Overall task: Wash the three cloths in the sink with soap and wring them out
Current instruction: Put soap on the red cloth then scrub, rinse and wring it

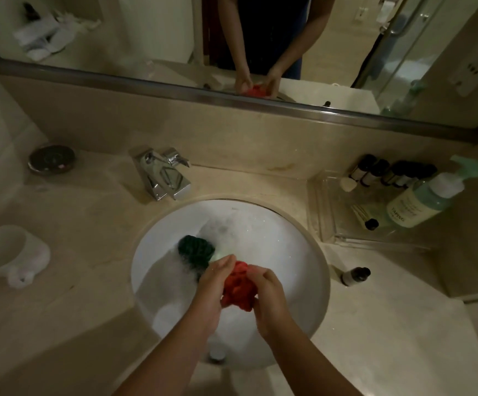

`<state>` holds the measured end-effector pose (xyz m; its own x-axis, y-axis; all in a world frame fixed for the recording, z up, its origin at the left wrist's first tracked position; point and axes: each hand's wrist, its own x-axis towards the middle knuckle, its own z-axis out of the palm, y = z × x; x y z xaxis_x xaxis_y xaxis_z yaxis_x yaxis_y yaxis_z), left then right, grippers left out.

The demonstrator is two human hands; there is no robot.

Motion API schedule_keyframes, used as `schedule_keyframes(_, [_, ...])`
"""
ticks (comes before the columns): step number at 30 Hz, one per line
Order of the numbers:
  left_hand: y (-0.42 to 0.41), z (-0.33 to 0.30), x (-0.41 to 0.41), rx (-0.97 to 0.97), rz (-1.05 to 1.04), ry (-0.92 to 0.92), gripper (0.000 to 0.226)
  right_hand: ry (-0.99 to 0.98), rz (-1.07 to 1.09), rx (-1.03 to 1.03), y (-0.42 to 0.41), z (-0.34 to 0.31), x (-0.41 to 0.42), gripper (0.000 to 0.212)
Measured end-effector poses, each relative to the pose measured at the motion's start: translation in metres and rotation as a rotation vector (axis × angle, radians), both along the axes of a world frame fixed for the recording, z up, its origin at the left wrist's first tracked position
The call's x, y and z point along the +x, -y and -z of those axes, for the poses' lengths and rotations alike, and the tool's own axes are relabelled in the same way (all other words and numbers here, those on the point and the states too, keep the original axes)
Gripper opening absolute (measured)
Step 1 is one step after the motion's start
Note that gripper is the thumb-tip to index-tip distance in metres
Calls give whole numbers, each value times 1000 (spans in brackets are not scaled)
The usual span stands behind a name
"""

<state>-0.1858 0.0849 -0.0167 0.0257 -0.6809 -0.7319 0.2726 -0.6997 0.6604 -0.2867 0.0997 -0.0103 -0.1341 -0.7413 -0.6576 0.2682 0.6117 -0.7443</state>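
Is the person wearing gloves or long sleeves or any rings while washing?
No gloves. The left hand and right hand are both bare, and both forearms are uncovered right down to the bottom edge of the picture, so no sleeves show. I see no rings, watch or bracelets, though the light is dim. In the mirror the person's top looks dark.

I'm seeing a bright red cloth (237, 285), and just left of it a dark green cloth (195, 250), both in the white sink (312, 270); right of the sink, a pale mint-green soap bottle (426, 198).
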Motion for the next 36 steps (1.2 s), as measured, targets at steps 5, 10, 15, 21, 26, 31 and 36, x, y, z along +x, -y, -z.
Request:
schedule_keyframes(5, [-6,-5,-8,-40,-291,-74,36,53,-36,-213,-10,-7,6,29])
schedule_keyframes(10, [-1,-32,-18,-416,-163,400,21,336,-44,162,-1,-15,14,52])
schedule_keyframes(15, [2,-27,-22,-749,43,662,44,453,71,120,8,-19,24,36])
schedule_keyframes(21, [34,-29,-26,-344,-277,402,49,-194,152,75,33,-8,41,32])
schedule_keyframes(26, [46,-29,-18,-42,-430,120,30,-488,84,-136,39,-6,45,34])
schedule_keyframes(31, [36,-31,-4,-66,-133,99,30,-252,-33,-7,42,-7,24,17])
schedule_keyframes(36, [23,-31,19,210,72,-185,45,37,-135,8,32,-10,-12,13])
